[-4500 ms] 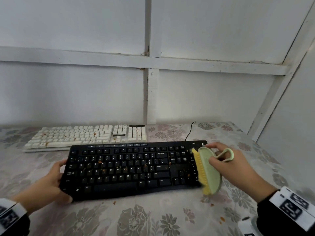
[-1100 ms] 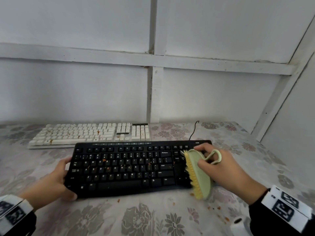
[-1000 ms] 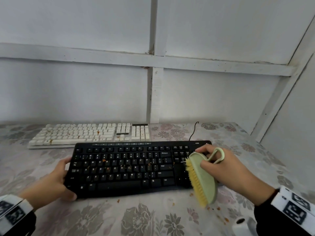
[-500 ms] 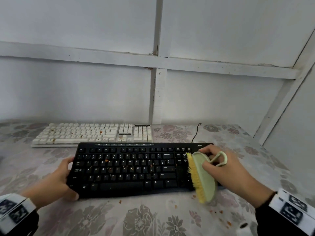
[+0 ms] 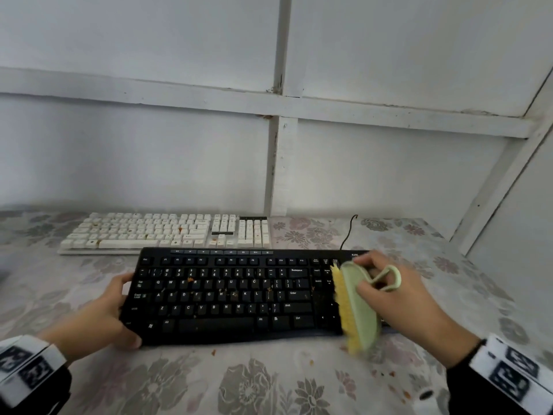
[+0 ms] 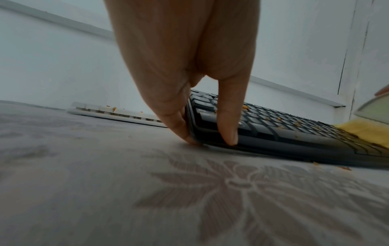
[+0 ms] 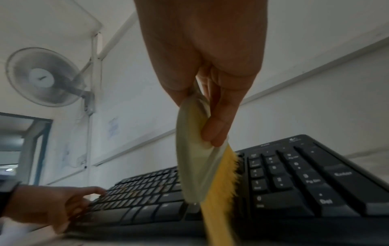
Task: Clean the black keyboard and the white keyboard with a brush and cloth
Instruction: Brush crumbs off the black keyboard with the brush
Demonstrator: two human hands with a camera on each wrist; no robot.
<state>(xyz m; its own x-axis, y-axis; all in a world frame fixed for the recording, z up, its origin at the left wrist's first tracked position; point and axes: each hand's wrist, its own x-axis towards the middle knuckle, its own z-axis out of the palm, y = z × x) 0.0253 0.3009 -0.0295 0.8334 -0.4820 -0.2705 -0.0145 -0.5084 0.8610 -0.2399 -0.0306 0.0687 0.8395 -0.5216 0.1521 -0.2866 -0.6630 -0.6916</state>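
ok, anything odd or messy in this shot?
Yes: orange crumbs are scattered over the black keyboard keys, the white keyboard behind it, and the tablecloth along the front edge. Nothing looks damaged or askew.

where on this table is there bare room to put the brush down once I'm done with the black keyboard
Free: the floral tablecloth right of the white keyboard, beyond the black cable; also the front strip near you, though crumbs lie there. Crowded: the narrow gap between the white keyboard and the black keyboard, and both its ends, where the left hand and right hand sit.
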